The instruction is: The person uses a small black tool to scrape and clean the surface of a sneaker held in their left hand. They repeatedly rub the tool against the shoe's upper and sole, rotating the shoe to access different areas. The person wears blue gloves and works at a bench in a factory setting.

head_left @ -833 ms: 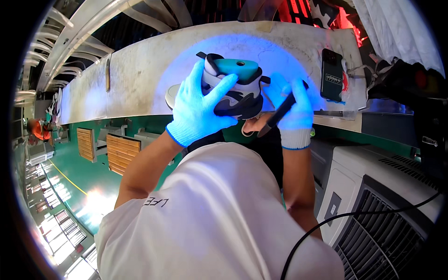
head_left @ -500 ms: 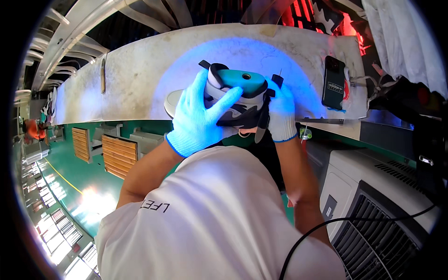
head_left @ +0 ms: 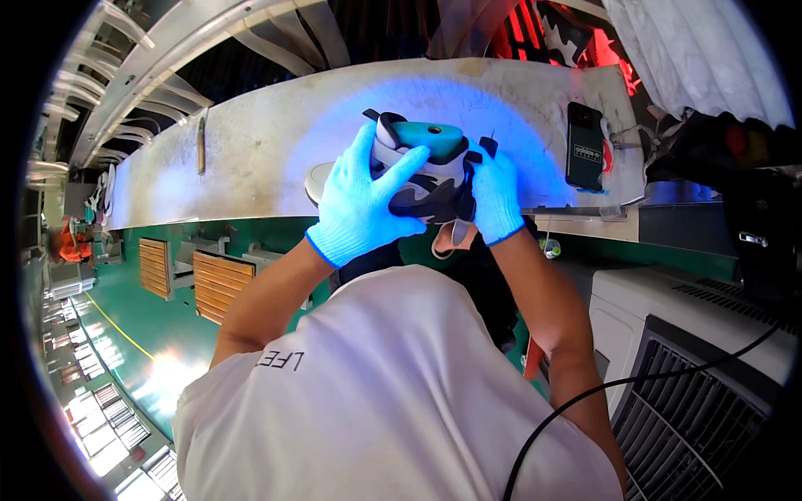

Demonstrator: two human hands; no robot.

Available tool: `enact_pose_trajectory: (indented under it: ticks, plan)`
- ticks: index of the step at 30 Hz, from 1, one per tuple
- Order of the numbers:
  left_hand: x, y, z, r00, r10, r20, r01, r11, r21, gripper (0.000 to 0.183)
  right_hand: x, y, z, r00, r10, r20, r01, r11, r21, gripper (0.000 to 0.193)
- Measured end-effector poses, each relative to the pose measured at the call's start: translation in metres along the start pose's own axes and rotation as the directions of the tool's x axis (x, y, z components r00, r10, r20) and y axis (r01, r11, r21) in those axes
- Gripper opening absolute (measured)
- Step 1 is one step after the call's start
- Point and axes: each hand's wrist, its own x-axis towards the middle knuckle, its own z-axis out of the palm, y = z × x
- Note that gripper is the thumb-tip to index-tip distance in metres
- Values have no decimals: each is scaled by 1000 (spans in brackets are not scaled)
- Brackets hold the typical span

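Observation:
A black, grey and white shoe (head_left: 426,196) is held upright above the bench's near edge, with a teal last (head_left: 428,138) filling its opening. My left hand (head_left: 359,200), in a white knit glove with blue cuff, is closed round its left side, thumb against the collar. The gloved right hand (head_left: 497,196) grips the right end. A dark narrow piece (head_left: 489,147) with a thin point sticks up by its fingers; I cannot tell if it is a tool. Under the shoe hangs a grey strip (head_left: 460,231). Left of my left hand a white rounded edge (head_left: 316,179) shows, partly hidden.
The pale, stained bench (head_left: 251,150) curves across, lit by blue light. A thin-handled tool (head_left: 201,146) lies at left, a dark phone (head_left: 584,146) at right. Metal rails (head_left: 192,50) run behind. A grey vented machine (head_left: 693,351) stands at right; a black cable (head_left: 601,386) crosses my right arm.
The shoe has turned slightly in my hands. My right hand has shifted, and the grey strip below the shoe hangs differently. The whole view has moved a little.

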Motion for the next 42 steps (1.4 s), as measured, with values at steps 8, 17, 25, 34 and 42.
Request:
enact_pose_trajectory:
  ticks: [8, 17, 25, 34, 42]
  plan:
    - [2, 2, -6, 999, 39, -12, -39, 999, -6, 104, 8, 24, -13, 998, -11, -55, 8, 999, -54, 20]
    - [1, 1, 4, 1000, 10, 9, -9, 995, -97, 99, -4, 8, -7, 937, -349, -19, 217, 623, -751, 15]
    - [2, 2, -4, 1000, 15, -23, -16, 999, -38, 105, -12, -54, -28, 976, -214, 36, 217, 949, -231, 38]
    - [-2, 3, 1, 1000, -1, -23, 0, 1000, -23, 117, 18, -27, -52, 930, -165, 327, -75, 788, 611, 53]
    - [0, 8, -2, 999, -44, 6, 44, 999, -10, 119, 23, -24, -38, 934, -140, 330, -134, 718, 683, 52]
